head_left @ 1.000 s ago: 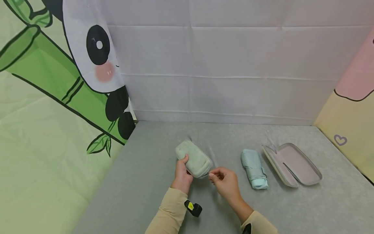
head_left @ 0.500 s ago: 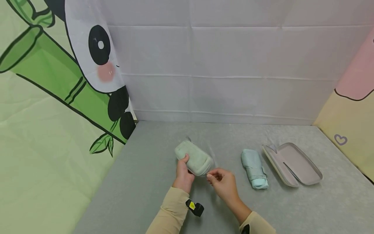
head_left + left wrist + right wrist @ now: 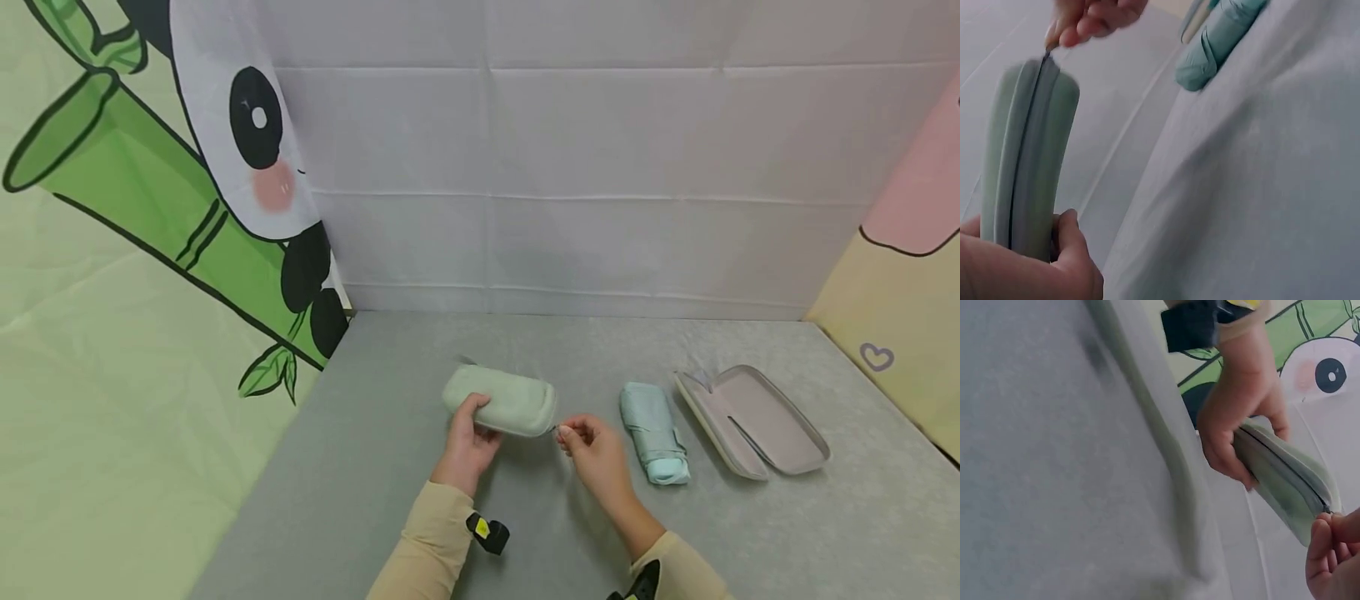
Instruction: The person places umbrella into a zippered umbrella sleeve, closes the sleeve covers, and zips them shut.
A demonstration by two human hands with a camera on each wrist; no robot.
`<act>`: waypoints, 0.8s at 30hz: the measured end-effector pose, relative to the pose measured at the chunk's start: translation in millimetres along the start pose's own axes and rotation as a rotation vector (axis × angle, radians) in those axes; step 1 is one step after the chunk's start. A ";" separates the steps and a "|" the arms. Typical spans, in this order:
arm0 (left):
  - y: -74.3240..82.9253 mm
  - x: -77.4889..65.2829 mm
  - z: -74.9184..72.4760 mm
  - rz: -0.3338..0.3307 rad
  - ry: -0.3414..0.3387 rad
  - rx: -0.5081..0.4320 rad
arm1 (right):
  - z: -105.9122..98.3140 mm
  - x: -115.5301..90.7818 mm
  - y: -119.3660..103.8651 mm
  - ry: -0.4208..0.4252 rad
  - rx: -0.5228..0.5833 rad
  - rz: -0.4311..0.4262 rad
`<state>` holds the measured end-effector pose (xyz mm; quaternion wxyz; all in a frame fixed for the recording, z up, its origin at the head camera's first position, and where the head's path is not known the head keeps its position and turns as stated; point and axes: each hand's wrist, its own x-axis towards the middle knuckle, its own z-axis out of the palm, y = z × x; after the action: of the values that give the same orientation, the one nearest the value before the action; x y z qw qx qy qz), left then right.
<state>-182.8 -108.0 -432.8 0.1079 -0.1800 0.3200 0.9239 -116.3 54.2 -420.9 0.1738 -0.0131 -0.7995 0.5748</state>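
Note:
My left hand (image 3: 465, 446) grips a pale green zippered pouch (image 3: 504, 402) from its near side, thumb over the top and fingers underneath, and holds it up over the table. At the pouch's right end, my right hand (image 3: 598, 458) pinches the zipper pull (image 3: 1046, 54) between thumb and forefinger. In the left wrist view the pouch stands on end, and the zipper (image 3: 1021, 150) shows as a dark line along its narrow side. The right wrist view shows this line running from the left hand's grip to the right fingertips (image 3: 1322, 519).
Right of the hands lies a rolled teal umbrella-like bundle (image 3: 652, 433). Beyond it, a shallow pinkish-grey case (image 3: 772, 421) lies opened out on the grey table (image 3: 862, 525). A pale cloth wall (image 3: 600, 183) rises behind, with printed cloth (image 3: 112, 400) at the left.
The pouch has turned so that it lies more level from left to right. My right hand has shifted right and slightly away with the zipper pull; the left hand has moved a little left.

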 end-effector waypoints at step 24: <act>49.2 9.1 -53.3 -0.195 -0.418 0.688 | -35.7 17.3 -19.1 0.003 0.070 -0.052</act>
<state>-192.5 -178.8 -448.2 0.3115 0.0287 0.5628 0.7651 -118.7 84.2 -388.8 0.1904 0.0128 -0.7786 0.5979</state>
